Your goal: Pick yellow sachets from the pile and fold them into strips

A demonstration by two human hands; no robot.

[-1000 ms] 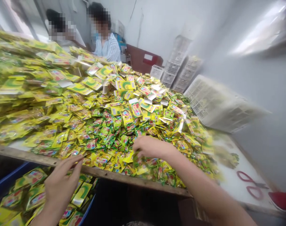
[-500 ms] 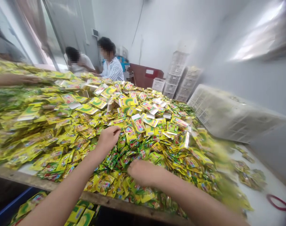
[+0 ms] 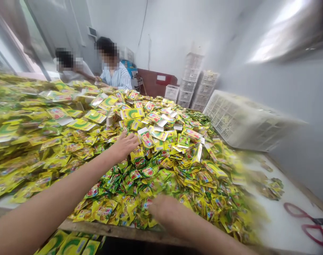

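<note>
My left hand (image 3: 127, 144) reaches over the heap with its fingers stretched out. Its fingertips are beside a small yellow carton (image 3: 146, 137) with a white flap; I cannot tell if they touch. Low at the front of the heap is my right hand (image 3: 163, 210), smeared by motion, its fingers mostly hidden. Around both hands lie many small shiny packets in green (image 3: 149, 171) and yellow (image 3: 105, 209), piled loosely. More open-flapped yellow cartons (image 3: 132, 113) lie on top of the pile.
A white plastic crate (image 3: 230, 120) stands tilted at the right. Red-handled scissors (image 3: 307, 221) lie on the white tabletop (image 3: 275, 230). Flattened-looking yellow cartons (image 3: 71, 244) show below the wooden table edge (image 3: 118, 230). Two people sit across the heap; stacked crates (image 3: 188, 79) stand behind.
The view has shifted to the right. My left hand's fingers have spread and come nearer the flapped carton. My right hand has moved down toward the table's front edge.
</note>
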